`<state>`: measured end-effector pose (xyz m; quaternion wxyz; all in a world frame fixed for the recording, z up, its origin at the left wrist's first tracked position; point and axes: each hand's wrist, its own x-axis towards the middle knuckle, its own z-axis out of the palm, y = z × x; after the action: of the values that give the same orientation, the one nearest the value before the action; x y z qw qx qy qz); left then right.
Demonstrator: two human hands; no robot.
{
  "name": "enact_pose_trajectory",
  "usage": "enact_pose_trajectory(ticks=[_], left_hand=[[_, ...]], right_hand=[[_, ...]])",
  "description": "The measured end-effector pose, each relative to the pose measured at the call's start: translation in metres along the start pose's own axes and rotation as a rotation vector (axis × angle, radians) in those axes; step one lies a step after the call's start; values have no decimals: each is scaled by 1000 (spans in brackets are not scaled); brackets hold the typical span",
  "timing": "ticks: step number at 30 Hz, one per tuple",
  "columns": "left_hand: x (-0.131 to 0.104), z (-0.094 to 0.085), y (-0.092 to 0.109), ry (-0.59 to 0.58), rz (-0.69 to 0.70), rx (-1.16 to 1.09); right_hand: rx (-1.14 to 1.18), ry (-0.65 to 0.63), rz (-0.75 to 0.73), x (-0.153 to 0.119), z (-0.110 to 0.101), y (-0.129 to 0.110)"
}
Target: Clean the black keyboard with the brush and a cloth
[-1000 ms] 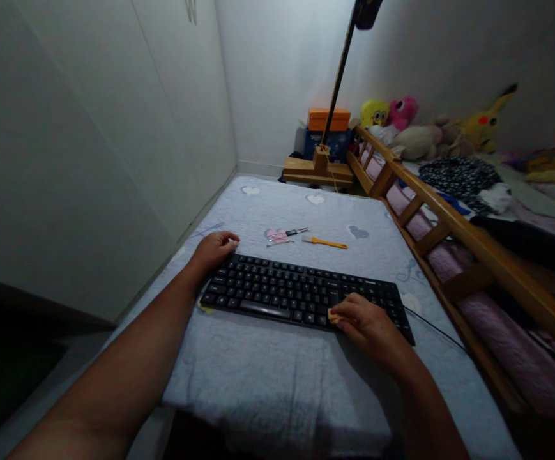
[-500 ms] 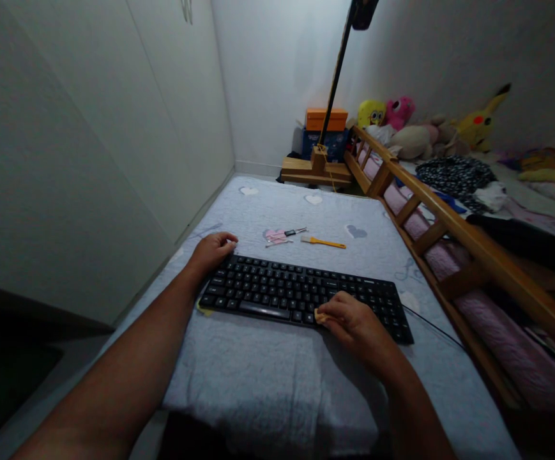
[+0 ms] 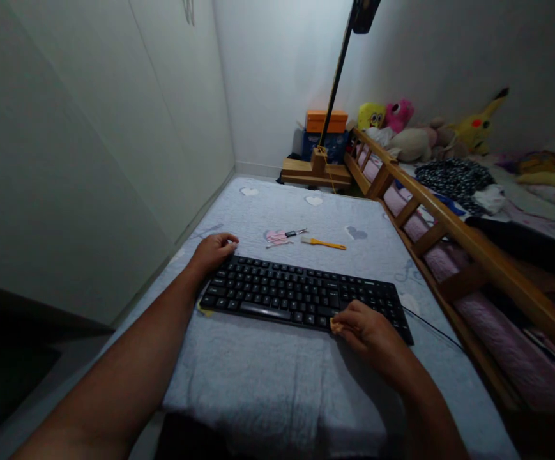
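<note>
A black keyboard (image 3: 277,291) lies on the light blue quilted cover, its cable running off to the right. At its far left corner, my left hand (image 3: 212,251) grips the edge with curled fingers. In my right hand (image 3: 361,324) a small crumpled orange-tan cloth (image 3: 336,325) is pinched between thumb and fingers. The cloth touches the keyboard's front edge, right of the space bar. Part of the number keys is hidden behind my right hand. Beyond the keyboard lie a yellow-handled brush (image 3: 325,243) and a slim tool with a black grip (image 3: 290,234), beside thin pale sticks (image 3: 280,244).
A wooden bed rail (image 3: 442,217) runs along the right side, with plush toys (image 3: 411,142) and clothes past it. A white cabinet (image 3: 114,128) stands to the left. At the back are a wooden stand (image 3: 318,169) with a black pole and an orange box (image 3: 326,121).
My right hand has slid a little to the right and nearer to me along the keyboard's front edge, still pinching the cloth. My left hand has stayed in place.
</note>
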<state>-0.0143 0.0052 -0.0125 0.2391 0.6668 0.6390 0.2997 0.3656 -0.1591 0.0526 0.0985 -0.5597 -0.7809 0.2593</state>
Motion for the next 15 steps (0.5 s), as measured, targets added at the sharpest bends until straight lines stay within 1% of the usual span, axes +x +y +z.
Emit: enact_pose_trajectory(ticks=[4, 6, 7, 9, 11, 13, 15], left_hand=[[0, 0, 0, -2, 4, 4], [0, 0, 0, -4, 2, 10], [0, 0, 0, -7, 1, 10], [0, 0, 0, -8, 1, 8], [0, 0, 0, -9, 4, 7], [0, 0, 0, -9, 5, 4], [0, 0, 0, -10, 2, 4]], right_hand=[[-11, -52, 24, -5, -12, 7], [6, -76, 30, -2, -19, 10], [12, -67, 33, 0, -22, 12], [10, 13, 41, 10, -25, 16], [-15, 151, 68, 23, -23, 21], [-60, 264, 90, 36, -19, 27], [-94, 324, 107, 46, -15, 32]])
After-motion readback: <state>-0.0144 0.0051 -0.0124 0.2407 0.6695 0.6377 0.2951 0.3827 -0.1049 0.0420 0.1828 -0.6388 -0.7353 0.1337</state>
